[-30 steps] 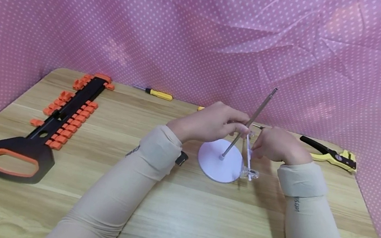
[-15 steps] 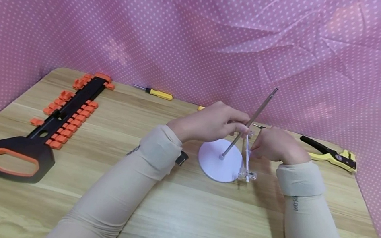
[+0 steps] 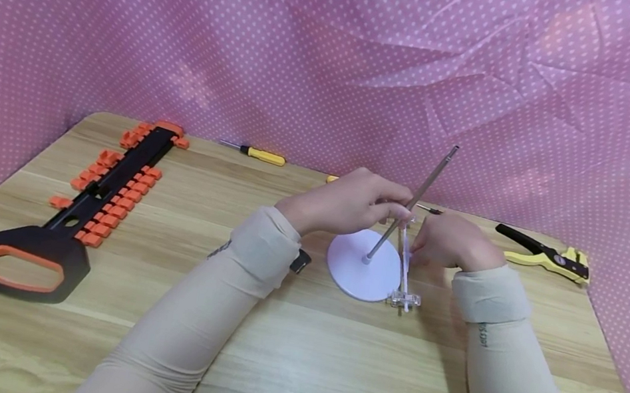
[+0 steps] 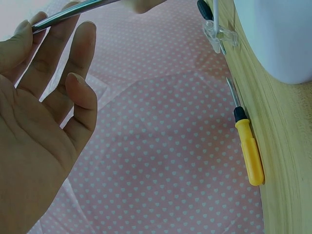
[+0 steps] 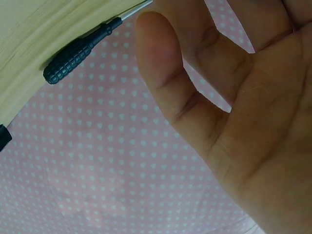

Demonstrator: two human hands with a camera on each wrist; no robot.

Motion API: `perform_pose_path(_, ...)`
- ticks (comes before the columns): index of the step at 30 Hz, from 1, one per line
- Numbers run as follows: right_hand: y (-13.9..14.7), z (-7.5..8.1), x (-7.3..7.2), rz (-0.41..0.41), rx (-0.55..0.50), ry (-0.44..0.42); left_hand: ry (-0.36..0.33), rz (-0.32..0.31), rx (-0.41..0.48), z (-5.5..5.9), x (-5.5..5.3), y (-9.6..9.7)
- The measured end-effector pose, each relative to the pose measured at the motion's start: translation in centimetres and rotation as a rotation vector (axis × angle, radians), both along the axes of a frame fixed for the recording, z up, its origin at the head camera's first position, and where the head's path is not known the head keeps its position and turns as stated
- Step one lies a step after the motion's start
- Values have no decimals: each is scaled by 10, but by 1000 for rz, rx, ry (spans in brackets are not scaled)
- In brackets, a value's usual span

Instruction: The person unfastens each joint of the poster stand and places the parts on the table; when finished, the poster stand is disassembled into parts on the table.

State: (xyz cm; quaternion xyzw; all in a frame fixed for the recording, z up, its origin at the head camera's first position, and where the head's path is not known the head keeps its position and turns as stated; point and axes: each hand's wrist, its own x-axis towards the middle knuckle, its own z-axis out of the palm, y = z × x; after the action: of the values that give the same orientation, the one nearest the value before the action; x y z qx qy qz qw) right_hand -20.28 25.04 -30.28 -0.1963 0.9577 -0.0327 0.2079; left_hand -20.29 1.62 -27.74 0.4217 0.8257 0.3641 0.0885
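Note:
My left hand (image 3: 353, 202) pinches a slim metal rod (image 3: 428, 184) between thumb and fingers. The rod leans up from a round white base (image 3: 356, 269) on the table. In the left wrist view, the rod (image 4: 73, 13) crosses the fingertips while the other fingers are loosely bent. My right hand (image 3: 450, 241) holds a thin white bar (image 3: 405, 263) beside the base with curled fingers. A clear plastic clip (image 3: 404, 299) sits at the bar's near end, and another clear piece (image 4: 219, 36) shows at its far end. The right fingertips are largely hidden.
On the left lies a black rack with orange clips (image 3: 65, 255). A yellow screwdriver (image 3: 263, 156) rests at the back edge, a black-handled screwdriver (image 5: 73, 58) behind my right hand. Yellow-black pliers (image 3: 560, 261) lie far right. A small black object (image 3: 300, 261) is near my left wrist.
The white bar and its clip have shifted slightly left and nearer to me, and my right hand has moved a little left with them. My left hand keeps still on the rod.

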Motion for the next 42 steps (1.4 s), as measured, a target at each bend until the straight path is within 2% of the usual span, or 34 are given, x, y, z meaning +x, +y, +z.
perform_pose_path(11,0,-4,0,-33,-8,-14,7,9,-8,1,1,0)
perform_pose_path(21,3,-1,1,-64,51,-7,-1,0,5,0,1,0)
perform_pose_path(34,4,0,0,-77,99,-8,-1,3,6,0,0,1)
perform_pose_path(42,3,2,2,-79,85,-24,-3,4,-3,1,0,1)
